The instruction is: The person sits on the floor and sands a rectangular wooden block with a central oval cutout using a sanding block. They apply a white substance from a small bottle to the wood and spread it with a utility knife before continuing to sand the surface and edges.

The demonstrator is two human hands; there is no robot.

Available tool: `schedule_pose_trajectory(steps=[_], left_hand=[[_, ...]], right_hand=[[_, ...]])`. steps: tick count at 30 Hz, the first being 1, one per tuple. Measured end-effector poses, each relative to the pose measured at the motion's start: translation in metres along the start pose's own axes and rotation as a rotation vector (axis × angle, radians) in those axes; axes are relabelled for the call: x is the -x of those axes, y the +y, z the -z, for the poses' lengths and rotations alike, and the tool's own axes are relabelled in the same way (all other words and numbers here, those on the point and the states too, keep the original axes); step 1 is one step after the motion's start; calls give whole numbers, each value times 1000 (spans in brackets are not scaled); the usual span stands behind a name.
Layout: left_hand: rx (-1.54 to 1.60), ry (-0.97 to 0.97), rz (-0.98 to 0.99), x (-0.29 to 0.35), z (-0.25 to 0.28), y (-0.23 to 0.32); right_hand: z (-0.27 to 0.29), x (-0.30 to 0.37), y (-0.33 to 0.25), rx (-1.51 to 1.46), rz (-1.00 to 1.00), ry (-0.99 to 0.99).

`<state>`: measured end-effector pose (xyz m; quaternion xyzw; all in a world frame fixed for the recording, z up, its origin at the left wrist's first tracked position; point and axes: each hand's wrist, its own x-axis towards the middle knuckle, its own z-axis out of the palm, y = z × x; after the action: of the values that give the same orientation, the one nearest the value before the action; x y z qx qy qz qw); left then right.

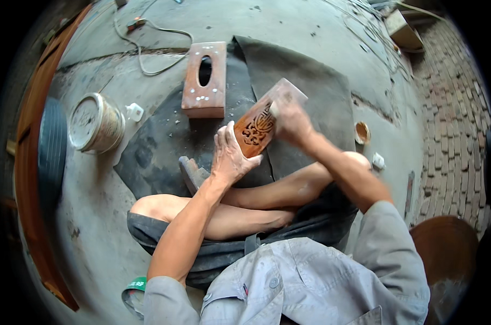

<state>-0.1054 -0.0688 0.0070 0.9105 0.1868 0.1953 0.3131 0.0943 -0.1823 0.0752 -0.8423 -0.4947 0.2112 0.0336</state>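
Bare left hand (233, 154) gripped the near end of a carved wooden box (258, 120), half closed, with its fingers spread along the box's left side and its thumb across the near end. The right hand (290, 116), blurred, was curled over the box's right side toward its far end. A pale bit (274, 110) showed at its fingertips; whether it was a held pad could not be told.

The box slanted over the middle of a dark mat (321, 89), between the person's crossed legs (245, 214) and the mat's far edge. Its openwork pattern (257, 129) was already cut through. The wood around the pattern looked warm reddish-brown, while the far end looked paler, perhaps dusty, so work on this face seemed only partway along; blur hid exactly how much was left.

At the mat's far left edge stood a wooden tissue box (205, 92) with an oval opening. No hand touched it, and white spots dotted its top, which appeared unfinished.

Off the mat's left edge stood a lidded bucket (107, 127); off its right edge lay a small round pot (362, 132).
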Motion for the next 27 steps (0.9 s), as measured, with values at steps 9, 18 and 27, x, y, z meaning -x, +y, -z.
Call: schedule_pose_trajectory(steps=[9,18,27], left_hand=[[358,-15,333,21,-22,-3],[385,-48,388,40,-83,-70],[136,-156,464,36,-64,-45]], right_hand=[[-19,-7,46,253,423,466],[-67,44,-85,206,640,339],[-72,11,-85,191,683,345]])
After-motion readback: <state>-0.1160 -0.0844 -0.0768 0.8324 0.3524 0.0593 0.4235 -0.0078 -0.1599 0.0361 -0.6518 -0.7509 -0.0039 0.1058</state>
